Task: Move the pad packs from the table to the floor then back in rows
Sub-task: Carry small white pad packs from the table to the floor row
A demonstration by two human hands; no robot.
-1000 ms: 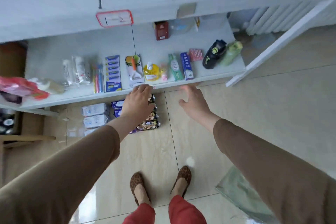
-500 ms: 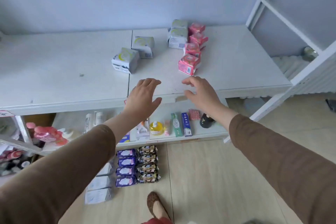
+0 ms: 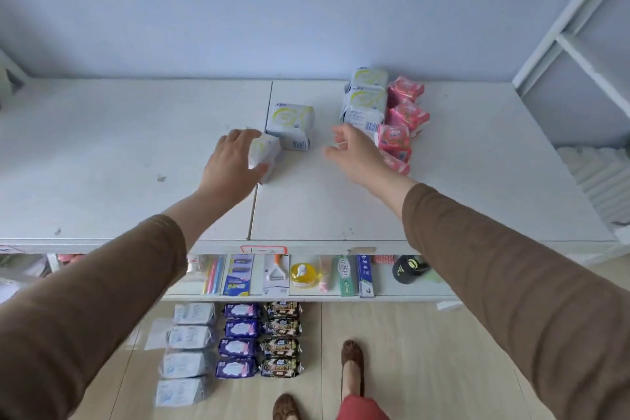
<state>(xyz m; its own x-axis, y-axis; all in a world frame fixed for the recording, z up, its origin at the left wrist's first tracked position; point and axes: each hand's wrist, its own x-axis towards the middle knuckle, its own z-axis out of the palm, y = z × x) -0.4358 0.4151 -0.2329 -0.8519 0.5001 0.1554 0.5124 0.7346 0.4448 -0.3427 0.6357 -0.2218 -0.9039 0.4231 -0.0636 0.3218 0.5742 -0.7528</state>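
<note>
On the white table [image 3: 136, 153] my left hand [image 3: 231, 164] wraps around a white-and-green pad pack [image 3: 264, 153], thumb under it and fingers on top. A second white-green pack [image 3: 289, 124] stands just behind it. My right hand [image 3: 356, 155] hovers open, fingers spread, next to a row of several pink packs [image 3: 397, 140] and two more white-green packs [image 3: 366, 104]. On the floor below lie three rows: white packs [image 3: 187, 348], purple packs [image 3: 238, 339] and dark packs [image 3: 281, 337].
A lower shelf [image 3: 402, 286] under the table holds toothbrushes, toothpaste boxes, a yellow bottle and a black cap. A white frame [image 3: 576, 37] stands at the right. My feet [image 3: 351, 361] are on the tiled floor beside the rows.
The view lifted from the floor to the tabletop. Both hands rose and reached forward over the table; my left hand closed around the near white-green pack, my right neared the pink row.
</note>
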